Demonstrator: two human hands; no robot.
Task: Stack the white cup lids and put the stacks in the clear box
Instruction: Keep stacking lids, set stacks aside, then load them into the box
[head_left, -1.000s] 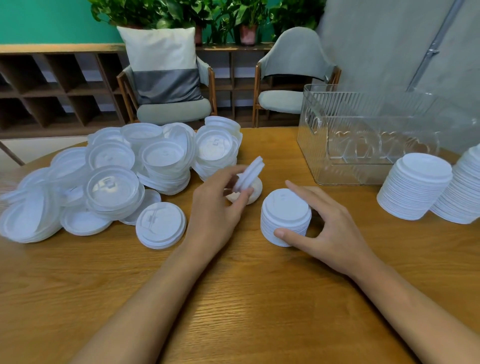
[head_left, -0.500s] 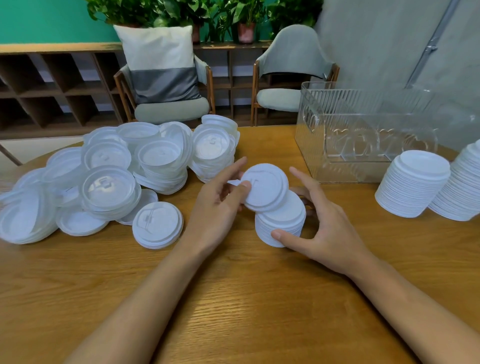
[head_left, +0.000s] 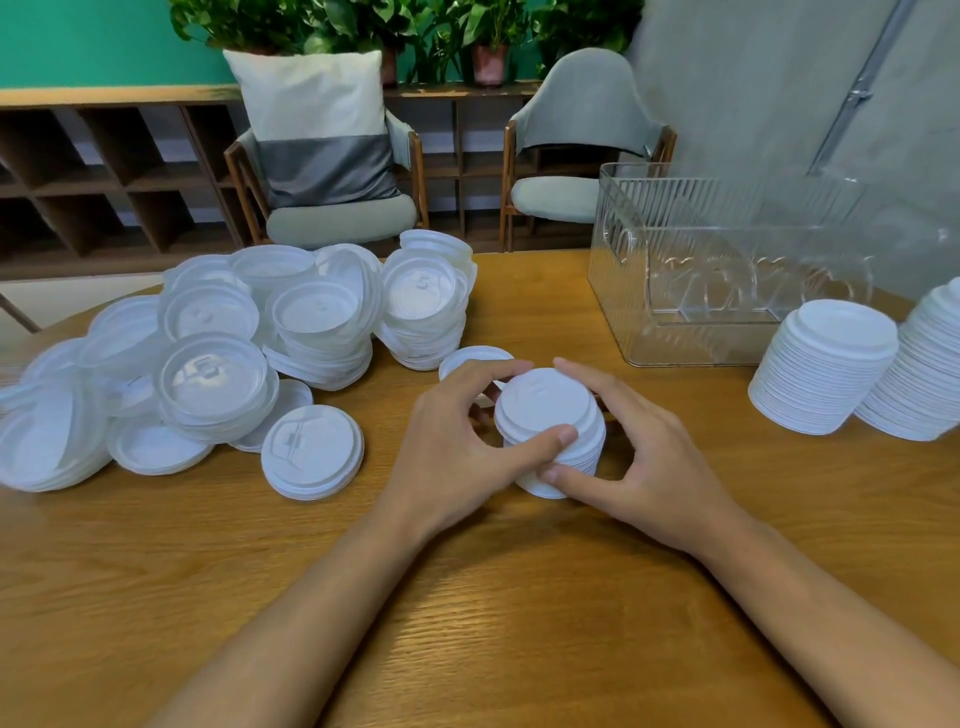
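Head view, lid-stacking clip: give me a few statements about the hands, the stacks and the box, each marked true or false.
1. The left hand and the right hand both grip the small stack of lids. True.
2. The clear box already holds stacks of lids. False: no lids show inside it; the tall stacks stand on the table beside it.
3. The loose pile of lids lies to the left of the hands. True.
4. The small stack is being carried over the clear box. False: it is down at the middle of the table, apart from the box.
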